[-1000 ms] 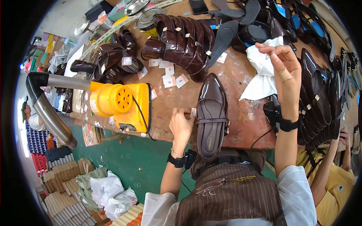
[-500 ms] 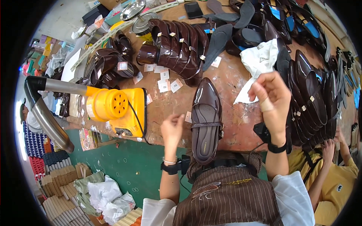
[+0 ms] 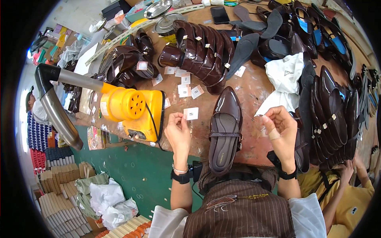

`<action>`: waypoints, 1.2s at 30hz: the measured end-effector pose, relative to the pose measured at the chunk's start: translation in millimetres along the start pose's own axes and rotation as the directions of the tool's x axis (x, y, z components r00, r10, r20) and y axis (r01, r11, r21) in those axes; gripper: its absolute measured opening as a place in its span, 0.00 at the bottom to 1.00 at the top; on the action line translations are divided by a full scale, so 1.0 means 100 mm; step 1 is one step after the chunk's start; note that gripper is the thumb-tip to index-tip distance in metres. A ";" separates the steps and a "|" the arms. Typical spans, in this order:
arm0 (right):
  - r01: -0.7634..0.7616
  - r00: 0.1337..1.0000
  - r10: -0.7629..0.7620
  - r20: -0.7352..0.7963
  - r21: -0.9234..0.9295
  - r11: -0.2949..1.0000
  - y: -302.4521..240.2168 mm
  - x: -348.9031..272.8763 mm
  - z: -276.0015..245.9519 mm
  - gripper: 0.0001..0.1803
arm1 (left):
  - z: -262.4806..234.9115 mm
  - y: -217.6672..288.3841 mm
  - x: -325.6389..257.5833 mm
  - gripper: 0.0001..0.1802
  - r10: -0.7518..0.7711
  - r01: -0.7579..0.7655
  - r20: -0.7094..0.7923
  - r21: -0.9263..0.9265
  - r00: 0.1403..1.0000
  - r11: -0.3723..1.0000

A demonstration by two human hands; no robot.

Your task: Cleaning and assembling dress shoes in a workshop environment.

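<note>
A dark brown glossy shoe (image 3: 225, 131) is lying on the counter (image 3: 254, 91) directly in front of the person, between the two hands. Its pointed toe is facing away from the person, its heel is reaching the near counter edge, and a thin strap with a small buckle is crossing the open middle. The insole is showing a lighter brown.

The left hand (image 3: 178, 133) is hovering just left of the shoe, with thumb and forefinger pinched together on a small white tag (image 3: 191, 114). The right hand (image 3: 281, 133) is hovering just right of the shoe, with a plaster on one finger; its fingertips are drawn together, but what they are gripping is too small to tell. Both wrists are wearing black bands.

More white tags (image 3: 185, 86) are lying scattered on the counter beyond the shoe. A row of matching brown shoes (image 3: 200, 51) is standing on edge behind them. White crumpled paper (image 3: 283, 77) is lying to the right, beside stacked black shoes (image 3: 333, 115). A yellow blower machine (image 3: 133, 109) with a grey metal pipe (image 3: 53, 107) is sitting at the left counter edge. A black phone (image 3: 219, 14) is lying at the far side. Another person in a yellow shirt (image 3: 353, 206) is working at the lower right.
</note>
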State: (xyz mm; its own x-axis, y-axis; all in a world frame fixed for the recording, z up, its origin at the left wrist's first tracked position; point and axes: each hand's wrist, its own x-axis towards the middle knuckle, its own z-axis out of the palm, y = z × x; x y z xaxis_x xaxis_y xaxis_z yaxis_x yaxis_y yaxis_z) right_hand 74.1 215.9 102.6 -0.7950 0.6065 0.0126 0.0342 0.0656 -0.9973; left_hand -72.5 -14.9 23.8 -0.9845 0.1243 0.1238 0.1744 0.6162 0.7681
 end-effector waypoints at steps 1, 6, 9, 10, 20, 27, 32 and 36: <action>-0.014 0.999 0.013 0.043 0.017 1.000 -0.02 -0.02 0.06 0.03 | -0.05 0.10 -0.01 0.02 -0.039 0.039 0.014 0.023 0.999 0.999; 0.142 0.948 -0.075 0.309 -0.202 0.969 -0.18 -0.16 0.45 0.05 | -0.26 0.62 -0.22 0.07 -0.090 0.247 0.282 -0.591 0.955 0.768; 0.263 0.913 -0.178 0.368 -0.195 0.945 -0.23 -0.19 0.66 0.08 | -0.35 0.82 -0.38 0.10 -0.072 0.285 0.332 -0.656 0.940 0.699; 0.281 0.912 -0.198 0.358 -0.195 0.940 -0.24 -0.20 0.69 0.08 | -0.37 0.87 -0.43 0.11 -0.048 0.280 0.333 -0.696 0.942 0.661; 0.215 0.945 -0.151 0.291 -0.202 0.956 -0.31 -0.22 0.67 0.08 | -0.39 0.94 -0.57 0.12 0.027 0.125 0.202 -0.697 0.979 0.706; 0.182 0.955 -0.148 0.256 -0.117 0.976 -0.23 -0.23 0.65 0.06 | -0.35 0.95 -0.60 0.10 0.237 -0.237 -0.045 -0.362 0.971 0.901; 0.187 0.955 -0.150 0.255 -0.131 0.974 -0.19 -0.23 0.64 0.06 | -0.31 1.00 -0.63 0.10 -0.015 0.030 0.029 -0.603 0.999 0.797; 0.191 0.952 -0.146 0.267 -0.150 0.970 -0.20 -0.24 0.64 0.07 | -0.34 1.01 -0.62 0.09 0.209 -0.186 0.003 -0.440 0.978 0.879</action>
State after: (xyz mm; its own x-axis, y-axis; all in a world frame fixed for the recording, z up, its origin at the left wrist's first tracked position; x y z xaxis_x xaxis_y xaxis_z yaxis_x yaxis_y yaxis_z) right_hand 54.1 149.4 117.1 -0.9241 0.3564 0.1383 -0.0278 0.2982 -0.9541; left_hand 5.5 12.9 114.9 -0.9262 0.2531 0.2795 0.3282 0.1761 0.9280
